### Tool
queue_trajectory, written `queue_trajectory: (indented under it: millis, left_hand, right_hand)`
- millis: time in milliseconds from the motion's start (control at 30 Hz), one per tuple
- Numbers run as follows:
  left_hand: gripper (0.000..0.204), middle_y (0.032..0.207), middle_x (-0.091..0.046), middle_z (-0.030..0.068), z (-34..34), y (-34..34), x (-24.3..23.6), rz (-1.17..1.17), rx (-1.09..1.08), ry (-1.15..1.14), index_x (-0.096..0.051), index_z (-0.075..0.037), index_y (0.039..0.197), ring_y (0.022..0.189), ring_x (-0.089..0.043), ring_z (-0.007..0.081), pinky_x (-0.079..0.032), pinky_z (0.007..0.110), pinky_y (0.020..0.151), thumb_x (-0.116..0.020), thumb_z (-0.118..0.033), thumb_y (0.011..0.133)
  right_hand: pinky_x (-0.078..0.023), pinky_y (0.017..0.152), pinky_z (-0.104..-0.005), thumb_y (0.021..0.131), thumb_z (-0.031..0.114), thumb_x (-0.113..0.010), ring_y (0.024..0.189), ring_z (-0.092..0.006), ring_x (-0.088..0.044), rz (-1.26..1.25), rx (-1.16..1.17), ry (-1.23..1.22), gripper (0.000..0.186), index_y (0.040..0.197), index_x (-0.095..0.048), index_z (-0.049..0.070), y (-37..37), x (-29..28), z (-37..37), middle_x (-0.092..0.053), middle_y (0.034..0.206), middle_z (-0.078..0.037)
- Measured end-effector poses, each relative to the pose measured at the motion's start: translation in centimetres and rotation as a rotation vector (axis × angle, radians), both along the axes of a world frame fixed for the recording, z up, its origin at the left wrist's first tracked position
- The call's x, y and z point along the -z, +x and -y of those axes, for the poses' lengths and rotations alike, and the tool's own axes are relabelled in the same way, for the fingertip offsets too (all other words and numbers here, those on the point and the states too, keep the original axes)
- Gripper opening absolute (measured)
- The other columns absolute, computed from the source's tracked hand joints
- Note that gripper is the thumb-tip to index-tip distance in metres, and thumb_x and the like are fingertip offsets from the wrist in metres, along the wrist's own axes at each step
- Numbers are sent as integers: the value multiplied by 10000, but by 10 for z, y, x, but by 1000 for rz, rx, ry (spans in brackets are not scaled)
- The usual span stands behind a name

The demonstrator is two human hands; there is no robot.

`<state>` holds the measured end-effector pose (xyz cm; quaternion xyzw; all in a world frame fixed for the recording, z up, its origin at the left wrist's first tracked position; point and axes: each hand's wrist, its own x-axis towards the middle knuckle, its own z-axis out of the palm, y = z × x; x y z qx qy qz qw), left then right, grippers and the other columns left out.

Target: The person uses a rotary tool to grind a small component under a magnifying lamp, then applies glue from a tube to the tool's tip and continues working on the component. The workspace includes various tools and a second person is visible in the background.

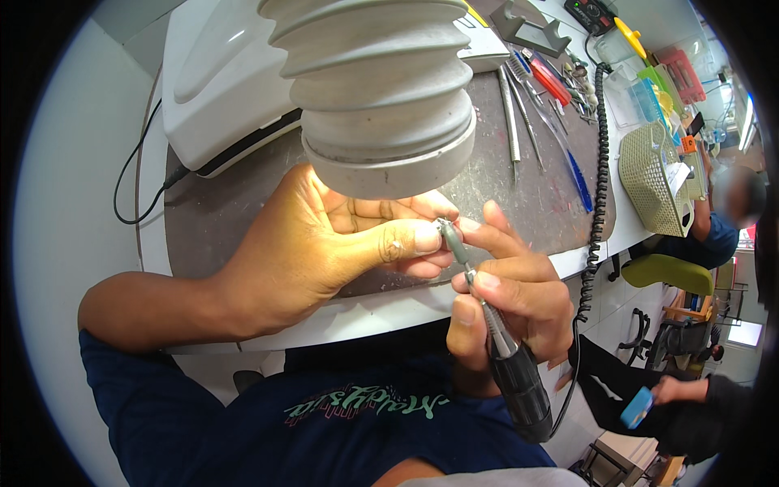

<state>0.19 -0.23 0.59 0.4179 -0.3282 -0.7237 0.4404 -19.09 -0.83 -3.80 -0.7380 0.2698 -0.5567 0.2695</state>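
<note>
My left hand [324, 243] pinches a small silvery metal piece [441, 222] between thumb and fingers; most of it is hidden, so its exact kind cannot be told. In my right hand [519, 296] is a rotary handpiece [521, 390] with a black body and a metal neck, gripped like a pen. Its grey-green grinding bit [454, 243] points up and away from me, the tip at the metal piece. Both hands meet just beyond the table's near edge, below the mouth of a ribbed grey-white suction hose [381, 105].
A white machine [235, 73] with a black cable stands at the back left. Slim hand tools [511, 122], a blue-handled tool [580, 187] and a red cutter [548, 79] lie right of the hose. A coiled cord [599, 178] runs past a woven basket [649, 183]. Two people are at right.
</note>
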Motion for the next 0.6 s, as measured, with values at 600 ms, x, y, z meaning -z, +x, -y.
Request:
queue_trajectory:
  millis: [600]
  left_hand:
    - [253,1071,-647,171,-1,0,-1,-46,7,-69,-588,62,1136,934,-670,206,-588,323,842,-648,-29,908]
  right_hand:
    - [-486,991,-518,737,-10,-779,956,-360,-708,91,-68,-31,274,955,-613,10,-1,0,6,-690,803,-136]
